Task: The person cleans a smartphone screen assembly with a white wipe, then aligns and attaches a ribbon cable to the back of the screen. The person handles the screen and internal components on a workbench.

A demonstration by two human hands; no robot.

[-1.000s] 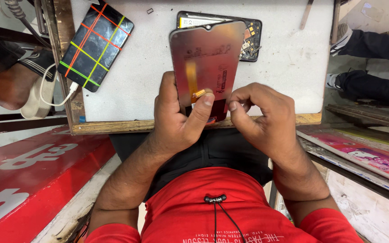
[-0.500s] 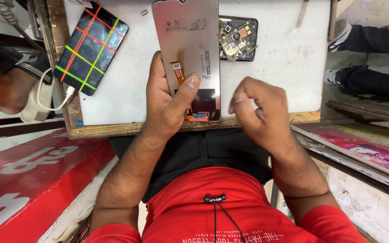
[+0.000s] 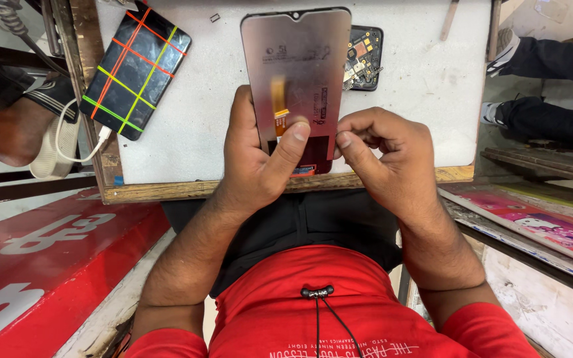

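My left hand point(image 3: 256, 159) grips a detached phone screen panel point(image 3: 300, 66) by its lower end, the panel's silvery back facing me. The thumb presses on the orange flex ribbon point(image 3: 278, 99) that runs down the panel's middle. My right hand point(image 3: 382, 159) is curled at the panel's lower right edge, thumb and forefinger pinched right against that edge; whether they hold something small is not visible. Behind the panel an opened black phone body point(image 3: 365, 56) with bare circuit parts lies on the white worktop point(image 3: 193, 132), mostly hidden.
A black phone point(image 3: 135, 69) crossed by red, green and orange lines lies at the worktop's left, with a white cable point(image 3: 67, 142) plugged in. The wooden table edge point(image 3: 167, 190) runs below my hands. A red board point(image 3: 41, 258) is at left. Another person's legs and shoes point(image 3: 538, 79) are at right.
The panel has been lifted and tilted from a reddish slanted view to upright and flatter facing me. My right hand moved back in against its lower right edge.
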